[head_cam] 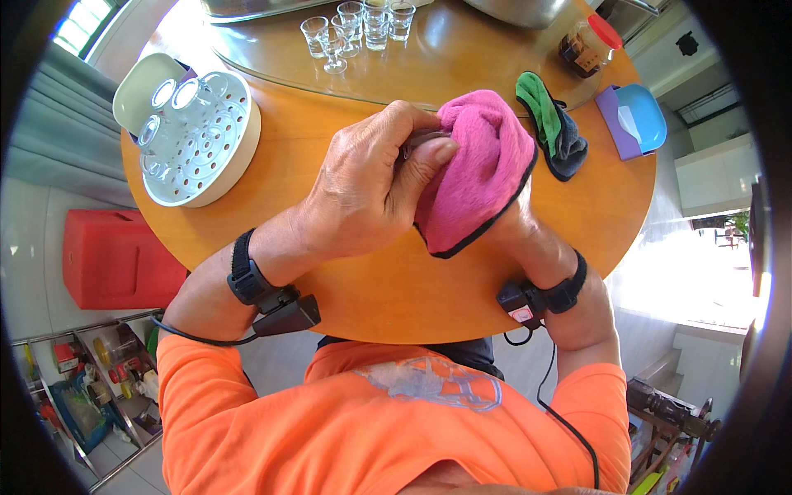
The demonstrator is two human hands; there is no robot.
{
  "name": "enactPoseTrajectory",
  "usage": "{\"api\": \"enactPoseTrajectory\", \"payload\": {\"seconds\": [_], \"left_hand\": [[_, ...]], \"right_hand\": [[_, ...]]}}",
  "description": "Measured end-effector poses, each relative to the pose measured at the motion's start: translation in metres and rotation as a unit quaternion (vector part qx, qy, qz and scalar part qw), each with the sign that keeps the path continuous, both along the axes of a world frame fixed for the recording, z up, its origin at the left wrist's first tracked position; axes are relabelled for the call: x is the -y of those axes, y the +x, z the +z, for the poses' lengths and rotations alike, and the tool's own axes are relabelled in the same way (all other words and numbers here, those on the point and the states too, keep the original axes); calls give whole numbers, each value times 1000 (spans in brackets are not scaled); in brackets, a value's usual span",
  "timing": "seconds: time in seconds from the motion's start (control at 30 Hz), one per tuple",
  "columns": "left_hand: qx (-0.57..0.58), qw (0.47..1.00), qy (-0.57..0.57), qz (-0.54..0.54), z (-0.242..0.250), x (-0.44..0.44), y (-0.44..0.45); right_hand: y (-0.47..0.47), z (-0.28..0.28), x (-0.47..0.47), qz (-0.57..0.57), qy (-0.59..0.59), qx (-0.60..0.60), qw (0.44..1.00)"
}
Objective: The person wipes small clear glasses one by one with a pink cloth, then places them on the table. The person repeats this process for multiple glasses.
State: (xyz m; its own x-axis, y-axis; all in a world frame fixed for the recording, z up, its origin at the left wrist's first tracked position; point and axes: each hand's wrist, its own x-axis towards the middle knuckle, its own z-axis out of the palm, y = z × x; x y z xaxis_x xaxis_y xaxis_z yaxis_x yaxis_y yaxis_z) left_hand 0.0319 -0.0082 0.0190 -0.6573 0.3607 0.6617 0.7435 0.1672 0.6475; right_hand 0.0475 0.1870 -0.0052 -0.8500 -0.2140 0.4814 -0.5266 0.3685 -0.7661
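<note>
A pink cloth with a black edge (479, 167) is bunched up between my two hands above the wooden table (396, 291). Between the thumb and fingers of my left hand (365, 173) is a small clear glass (424, 142), mostly hidden by the fingers and the cloth. My right hand (510, 216) is behind and under the cloth, its fingers covered, and it holds the cloth around the glass. Several small stemmed and straight glasses (376, 30) stand on the glass turntable (278, 65) beyond my hands.
At the left, a white perforated basket (244, 154) holds several upturned glasses (195, 96). A folded green and grey cloth (547, 120) lies right of my hands. Farther right are a red-lidded jar (585, 49) and a purple and blue plastic holder (640, 120). A red stool (117, 260) stands left of the table.
</note>
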Motion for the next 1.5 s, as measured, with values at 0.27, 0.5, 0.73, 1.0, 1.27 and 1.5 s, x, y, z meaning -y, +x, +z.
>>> {"api": "enactPoseTrajectory", "payload": {"seconds": [0.27,0.5,0.73,1.0,1.27,1.5], "left_hand": [[9,998,53,-24,-12,3,-13],[150,969,195,-1,-13,9,-28],[132,976,167,-56,-13,6,-25],[393,894,147,-159,17,19,-15],[413,888,122,-163,11,19,-18],[337,927,106,-125,1,14,-27]], "right_hand": [[-25,-8,-13,202,-250,161,933],[-30,17,1,56,-158,16,986],[-19,6,2,243,-341,210,884],[-18,4,-6,247,-225,261,906],[-13,-7,-4,220,-286,300,883],[-28,-3,-7,294,-371,316,822]]}}
